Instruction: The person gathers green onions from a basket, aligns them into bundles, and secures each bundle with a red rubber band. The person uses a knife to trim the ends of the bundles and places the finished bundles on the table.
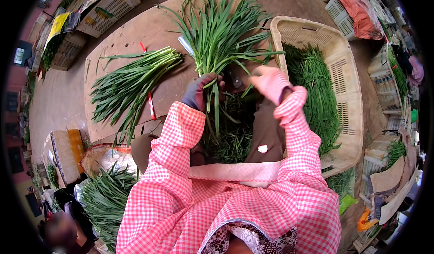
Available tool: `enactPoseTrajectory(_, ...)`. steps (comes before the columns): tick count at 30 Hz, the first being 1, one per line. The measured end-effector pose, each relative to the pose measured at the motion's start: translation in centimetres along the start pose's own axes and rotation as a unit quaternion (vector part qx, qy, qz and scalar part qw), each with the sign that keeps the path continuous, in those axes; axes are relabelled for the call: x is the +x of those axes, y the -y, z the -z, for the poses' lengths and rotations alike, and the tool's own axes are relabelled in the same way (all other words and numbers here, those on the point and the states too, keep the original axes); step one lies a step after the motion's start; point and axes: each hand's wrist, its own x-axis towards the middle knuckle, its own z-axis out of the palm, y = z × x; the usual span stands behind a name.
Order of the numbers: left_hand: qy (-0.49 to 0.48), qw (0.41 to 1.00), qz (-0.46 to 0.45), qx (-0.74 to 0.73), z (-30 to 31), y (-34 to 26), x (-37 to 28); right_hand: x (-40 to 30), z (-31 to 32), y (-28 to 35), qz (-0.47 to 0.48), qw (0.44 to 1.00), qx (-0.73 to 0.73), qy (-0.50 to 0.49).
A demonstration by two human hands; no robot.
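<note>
My left hand (203,87), in a greyish-purple glove, grips a bunch of garlic chives (220,33) near its stem ends. The leaves fan away from me over a wooden board (145,30), and a few loose blades hang below the hand. To the right of the stems is my right hand (269,79), blurred; whether its fingers hold a blade is unclear. A second pile of chives (139,81) lies on the board at the left, across a red tie strip (151,106). Loose chive leaves (234,142) cover the floor between my legs.
A tall plastic crate (351,81) holding chives (315,94) stands close at my right. Another heap of chives (108,199) sits low on the left, near a seated person (64,230). A white box (64,155) and stacked crates (108,9) stand further out.
</note>
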Motion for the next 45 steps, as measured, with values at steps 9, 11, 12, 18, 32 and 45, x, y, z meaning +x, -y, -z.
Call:
enactPoseTrajectory(9,-0.029,0.970,-0.184,0.157,0.8,4.2,-0.1,-5.0,-1.3,2.5,-0.036,0.914,0.398,0.064)
enactPoseTrajectory(11,-0.032,0.930,-0.296,0.216,-0.4,6.3,-0.9,-1.5,-7.9,-0.3,0.060,0.928,0.363,0.056)
enactPoseTrajectory(12,-0.034,0.931,-0.277,0.235,-0.8,7.4,-1.1,0.3,-12.3,-2.2,0.092,0.921,0.377,0.039)
enactPoseTrajectory(18,-0.036,0.822,-0.406,0.398,2.7,10.3,-0.4,-2.7,-7.9,3.6,-0.005,0.971,0.233,0.048)
enactPoseTrajectory(32,-0.034,0.952,-0.188,0.241,1.1,6.7,-2.5,-6.3,-5.3,10.2,-0.142,0.980,-0.007,0.136)
enactPoseTrajectory(45,-0.124,0.644,-0.228,0.720,-0.6,9.9,-4.7,-6.4,-3.0,7.1,-0.122,0.909,0.376,0.133)
